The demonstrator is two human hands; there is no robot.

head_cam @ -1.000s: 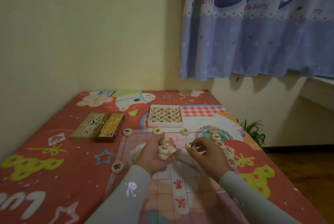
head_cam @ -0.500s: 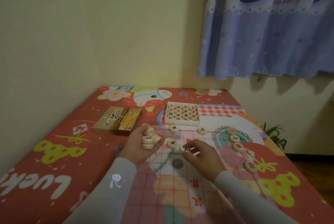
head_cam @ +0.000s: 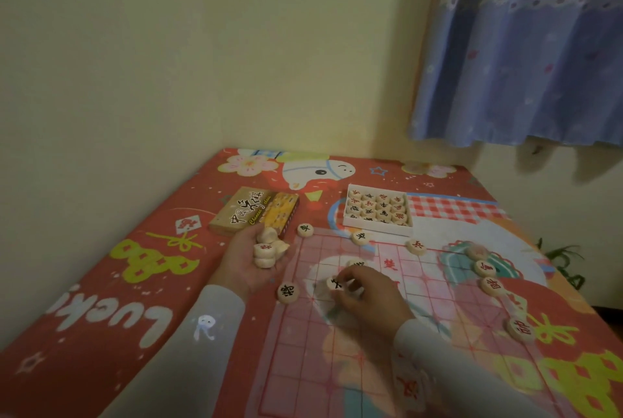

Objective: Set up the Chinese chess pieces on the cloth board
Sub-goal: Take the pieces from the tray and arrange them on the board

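Right grip (head_cam: 365,296) pinches a black-marked chess piece (head_cam: 334,284) low over the pink cloth board (head_cam: 354,350) — left grip (head_cam: 251,261) cups a handful of pieces (head_cam: 268,251), palm up, beside the board's left edge. More pieces sit along the board's far and right edges; a tray (head_cam: 377,210) of pieces and a box lid (head_cam: 254,215) lie beyond on the red-covered surface (head_cam: 101,283).

Lighting: dim, warm indoor light with a yellowish cast; source not visible. Shadows: soft, under the curtain (head_cam: 526,47) hem on the wall (head_cam: 202,47) and beneath the right hand (head_cam: 367,296). Glare: none. Sharpness: soft overall, slight motion blur; sleeves at the lower edge out of focus. Distortion: wide-angle bending towards the edges. Noise: mild grain in dark corners.
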